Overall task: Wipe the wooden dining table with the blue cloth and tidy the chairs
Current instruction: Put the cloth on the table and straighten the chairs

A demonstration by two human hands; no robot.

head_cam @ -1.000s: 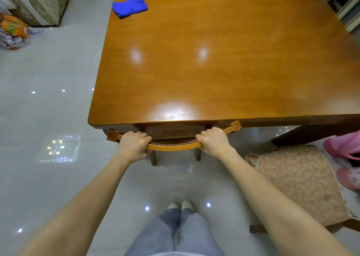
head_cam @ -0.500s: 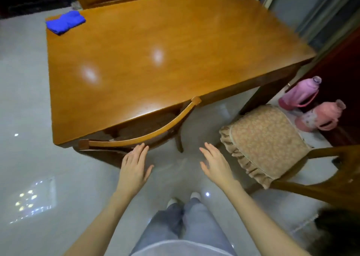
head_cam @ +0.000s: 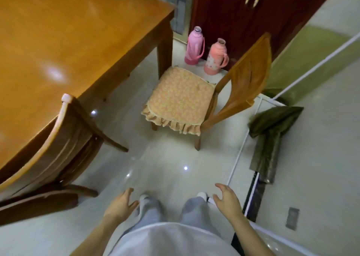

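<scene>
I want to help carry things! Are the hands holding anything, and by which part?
Nothing is held. The left hand and the right hand are both open and empty.

The table (head_cam: 68,41) fills the left. A tucked chair (head_cam: 48,142) sits at its near edge, seat under the top. Right of the table, just beside its corner leg, stands a second chair (head_cam: 179,100) — its back on the far right side. Behind it the left flask (head_cam: 194,45) and right flask (head_cam: 215,57) stand side by side on the floor (head_cam: 155,168), before a cabinet (head_cam: 233,6). A piece of fabric (head_cam: 270,135) lies further right.
</scene>
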